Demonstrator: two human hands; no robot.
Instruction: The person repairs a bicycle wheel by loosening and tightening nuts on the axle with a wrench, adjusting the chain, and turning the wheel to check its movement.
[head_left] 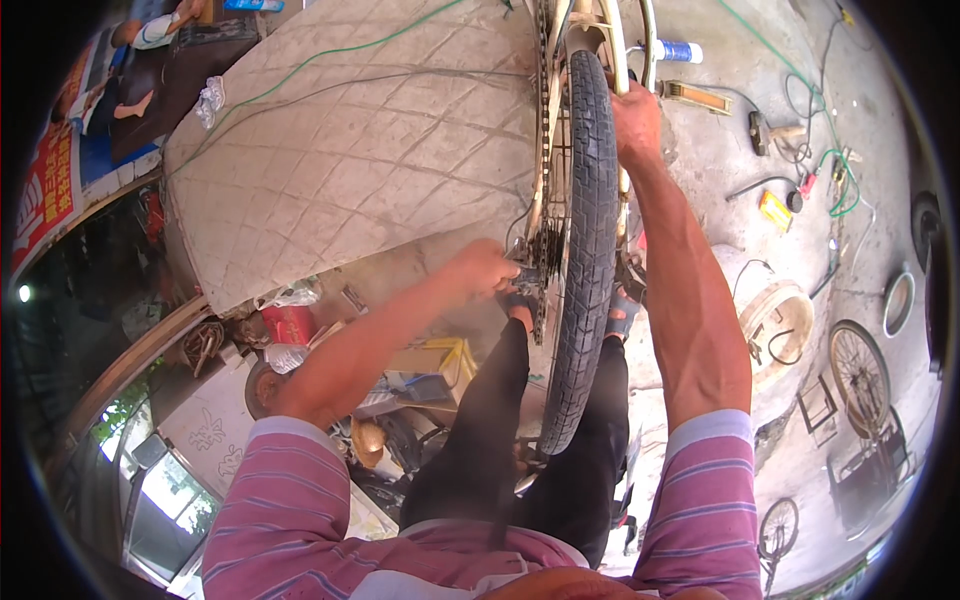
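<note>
Ahead and to your left, the pale concrete floor (pixel 400 130) is scored with crossing grooves, and a green cord (pixel 350 46) runs over it. To your right, the same floor carries a white-and-blue cylinder (pixel 680 52) on its side, a hammer (pixel 759 134) with a wooden handle, a small yellow object (pixel 775 211) and, nearer you, a round pale basin (pixel 795 311).

The right hand (pixel 637 125) grips the pale bike frame (pixel 617 50). The left hand (pixel 484 268) is by the gears (pixel 550 250), just beside the black tire (pixel 592 200). A hammer (pixel 761 133) and round tub (pixel 796 300) sit on the gray floor (pixel 715 215).
</note>
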